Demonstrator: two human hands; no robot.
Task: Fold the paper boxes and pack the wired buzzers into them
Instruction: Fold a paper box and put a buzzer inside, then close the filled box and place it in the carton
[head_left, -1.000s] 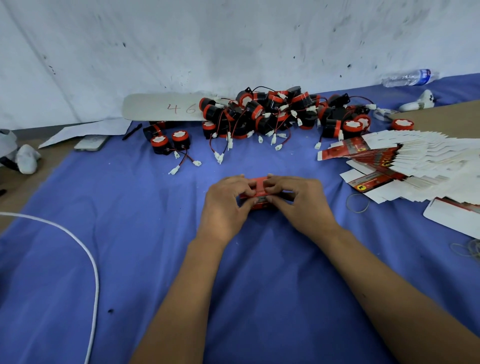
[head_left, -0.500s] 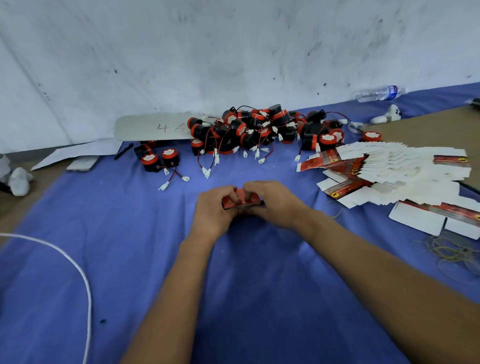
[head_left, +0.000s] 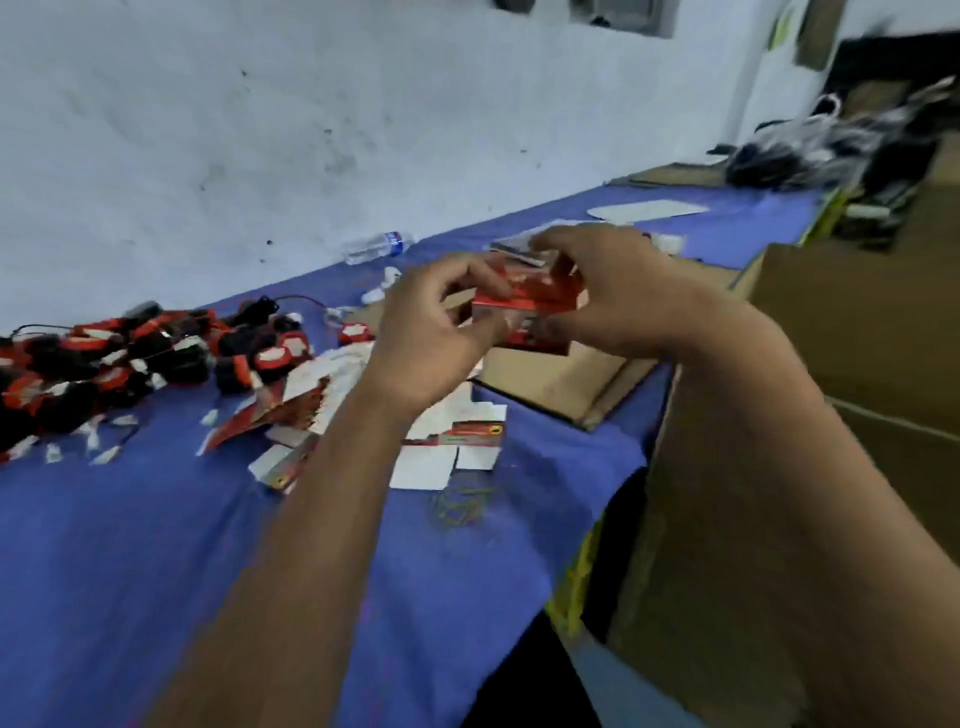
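Both hands are holding a red paper box (head_left: 524, 296) up above the blue cloth (head_left: 156, 545): the left hand (head_left: 436, 332) is pinching its near end, the right hand (head_left: 613, 291) is curling round its far side (blurred). Left of the box, the wired buzzers (head_left: 130, 358) are lying heaped on the cloth, with flat box blanks (head_left: 332, 395) lying beside them.

Red paper box (head_left: 524, 296), black-and-red buzzers (head_left: 130, 358), blue tablecloth (head_left: 156, 545), brown cardboard (head_left: 857, 338), white wall (head_left: 260, 130).
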